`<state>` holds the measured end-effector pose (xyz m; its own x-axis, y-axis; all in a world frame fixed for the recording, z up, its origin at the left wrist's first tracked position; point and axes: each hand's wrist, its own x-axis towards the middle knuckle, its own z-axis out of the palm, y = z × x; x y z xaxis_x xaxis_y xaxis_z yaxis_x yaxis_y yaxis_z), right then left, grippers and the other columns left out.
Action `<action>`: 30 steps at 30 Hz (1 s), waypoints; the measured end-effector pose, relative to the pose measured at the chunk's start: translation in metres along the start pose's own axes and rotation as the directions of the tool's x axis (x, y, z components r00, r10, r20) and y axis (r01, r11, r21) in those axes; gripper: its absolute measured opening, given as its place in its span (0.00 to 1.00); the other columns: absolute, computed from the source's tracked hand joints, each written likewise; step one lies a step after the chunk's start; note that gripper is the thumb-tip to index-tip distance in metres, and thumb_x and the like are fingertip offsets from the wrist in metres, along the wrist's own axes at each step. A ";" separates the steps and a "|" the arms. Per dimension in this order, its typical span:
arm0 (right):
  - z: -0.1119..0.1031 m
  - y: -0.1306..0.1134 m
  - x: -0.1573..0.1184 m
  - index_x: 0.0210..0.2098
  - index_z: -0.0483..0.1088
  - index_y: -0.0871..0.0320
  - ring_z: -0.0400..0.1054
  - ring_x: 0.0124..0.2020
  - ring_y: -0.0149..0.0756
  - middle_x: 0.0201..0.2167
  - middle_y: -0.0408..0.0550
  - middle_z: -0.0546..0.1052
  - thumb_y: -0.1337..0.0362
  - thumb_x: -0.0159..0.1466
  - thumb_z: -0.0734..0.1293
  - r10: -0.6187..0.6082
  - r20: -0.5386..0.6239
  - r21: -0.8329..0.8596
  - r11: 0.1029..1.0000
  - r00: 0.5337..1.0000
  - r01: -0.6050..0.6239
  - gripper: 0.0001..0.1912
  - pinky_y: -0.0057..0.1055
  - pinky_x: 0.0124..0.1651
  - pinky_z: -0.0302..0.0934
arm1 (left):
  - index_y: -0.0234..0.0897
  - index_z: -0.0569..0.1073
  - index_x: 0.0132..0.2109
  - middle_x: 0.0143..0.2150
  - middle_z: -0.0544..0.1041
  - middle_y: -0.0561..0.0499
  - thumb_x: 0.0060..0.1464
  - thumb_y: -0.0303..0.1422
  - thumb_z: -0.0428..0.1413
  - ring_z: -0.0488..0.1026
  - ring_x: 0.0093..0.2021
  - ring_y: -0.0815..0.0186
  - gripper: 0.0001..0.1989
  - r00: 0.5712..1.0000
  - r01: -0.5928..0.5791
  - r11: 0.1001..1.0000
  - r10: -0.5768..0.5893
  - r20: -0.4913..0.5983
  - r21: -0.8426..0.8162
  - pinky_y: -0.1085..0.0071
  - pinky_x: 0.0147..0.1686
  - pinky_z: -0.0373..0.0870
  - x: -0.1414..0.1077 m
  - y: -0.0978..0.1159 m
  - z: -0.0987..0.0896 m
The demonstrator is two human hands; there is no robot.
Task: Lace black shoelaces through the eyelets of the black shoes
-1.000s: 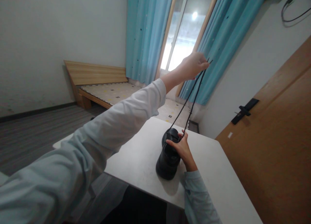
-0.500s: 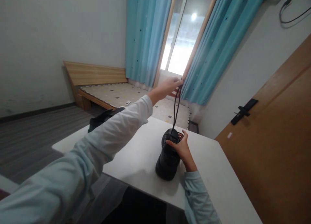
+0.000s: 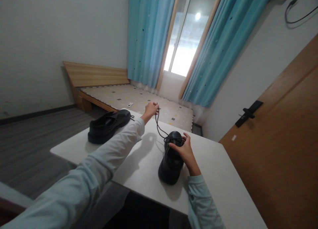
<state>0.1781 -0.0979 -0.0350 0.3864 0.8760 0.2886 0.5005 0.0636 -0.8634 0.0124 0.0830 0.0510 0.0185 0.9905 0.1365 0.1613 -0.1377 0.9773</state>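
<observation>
A black lace-up shoe (image 3: 171,164) stands on the white table (image 3: 211,166), its heel towards me. My right hand (image 3: 185,149) grips the shoe's front part from the right, thumb across the top and fingers round the far side. My left hand (image 3: 150,109) is raised beyond the table's far edge, pinching the end of a black shoelace (image 3: 158,124). The lace hangs slack in a loop from those fingers down to the shoe. A second black shoe (image 3: 105,125) lies on the table's left part, behind my left forearm, with its own lace by the toe.
Past the table is a bed (image 3: 111,93) with a patterned mattress and a small white object (image 3: 130,105) on it. A wooden door (image 3: 280,133) with a black handle is on the right. Blue curtains (image 3: 151,37) flank the window.
My left hand has come down and moved left with the lace, which has gone from taut to slack. The second shoe shows more fully. My right hand stays on the near shoe.
</observation>
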 end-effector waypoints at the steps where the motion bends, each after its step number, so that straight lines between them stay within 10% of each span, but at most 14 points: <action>1: 0.000 0.001 0.000 0.56 0.52 0.57 0.60 0.55 0.49 0.51 0.55 0.63 0.49 0.39 0.75 -0.004 -0.003 -0.005 1.000 1.000 0.004 0.51 0.45 0.57 0.55 | 0.32 0.66 0.38 0.33 0.75 0.46 0.55 0.27 0.50 0.70 0.25 0.74 0.04 1.000 0.012 1.000 -0.012 0.007 0.014 0.77 0.27 0.70 0.000 -0.007 -0.001; 15: -0.001 -0.001 0.004 0.53 0.58 0.57 0.60 0.54 0.48 0.49 0.55 0.65 0.50 0.40 0.74 -0.038 0.006 -0.029 0.999 0.999 0.039 0.44 0.45 0.56 0.57 | 0.37 0.75 0.32 0.35 0.78 0.49 0.43 0.32 0.60 0.73 0.38 0.64 0.06 0.949 -0.205 0.904 0.088 0.304 0.376 0.76 0.37 0.65 -0.034 -0.049 -0.004; 17: -0.001 -0.002 0.004 0.53 0.58 0.57 0.60 0.54 0.49 0.50 0.55 0.65 0.50 0.40 0.75 -0.040 0.010 -0.029 0.999 0.999 0.040 0.44 0.45 0.56 0.57 | 0.38 0.77 0.32 0.32 0.79 0.51 0.44 0.38 0.61 0.73 0.34 0.66 0.09 0.831 -0.349 0.867 0.111 0.545 0.355 0.77 0.34 0.64 -0.045 -0.045 -0.005; 20: -0.002 -0.002 0.005 0.53 0.57 0.57 0.60 0.54 0.49 0.50 0.56 0.64 0.50 0.40 0.75 -0.041 0.010 -0.028 0.999 0.999 0.041 0.45 0.45 0.55 0.57 | 0.39 0.78 0.34 0.31 0.79 0.53 0.45 0.42 0.60 0.73 0.32 0.68 0.12 0.537 -0.533 0.800 0.069 0.841 0.275 0.79 0.32 0.63 -0.061 -0.042 -0.010; 22: -0.002 -0.001 0.006 0.53 0.57 0.58 0.60 0.55 0.49 0.50 0.56 0.64 0.49 0.40 0.75 -0.037 0.010 -0.032 0.999 0.999 0.038 0.45 0.44 0.55 0.57 | 0.38 0.78 0.33 0.29 0.78 0.53 0.44 0.40 0.61 0.72 0.30 0.69 0.11 0.452 -0.584 0.763 0.022 0.892 0.277 0.79 0.30 0.62 -0.068 -0.040 -0.014; 25: -0.002 -0.001 0.005 0.53 0.57 0.57 0.59 0.55 0.49 0.50 0.55 0.64 0.50 0.39 0.75 -0.042 0.002 -0.034 0.999 0.999 0.042 0.45 0.44 0.56 0.56 | 0.36 0.77 0.30 0.26 0.77 0.53 0.46 0.37 0.60 0.71 0.28 0.69 0.08 0.458 -0.591 0.744 -0.008 0.889 0.311 0.78 0.29 0.62 -0.073 -0.037 -0.020; 30: -0.003 -0.002 0.003 0.56 0.53 0.56 0.60 0.54 0.49 0.53 0.57 0.62 0.50 0.39 0.75 -0.052 -0.019 -0.019 0.999 0.998 0.051 0.50 0.46 0.57 0.55 | 0.34 0.74 0.31 0.27 0.77 0.52 0.51 0.42 0.54 0.70 0.27 0.71 0.14 0.584 -0.495 0.817 0.061 0.810 0.295 0.77 0.30 0.62 -0.063 -0.026 -0.041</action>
<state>0.1807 -0.0972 -0.0316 0.3748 0.8623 0.3405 0.5345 0.0991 -0.8393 -0.0335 0.0241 0.0237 0.8195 0.5730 0.0081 0.4139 -0.6016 0.6832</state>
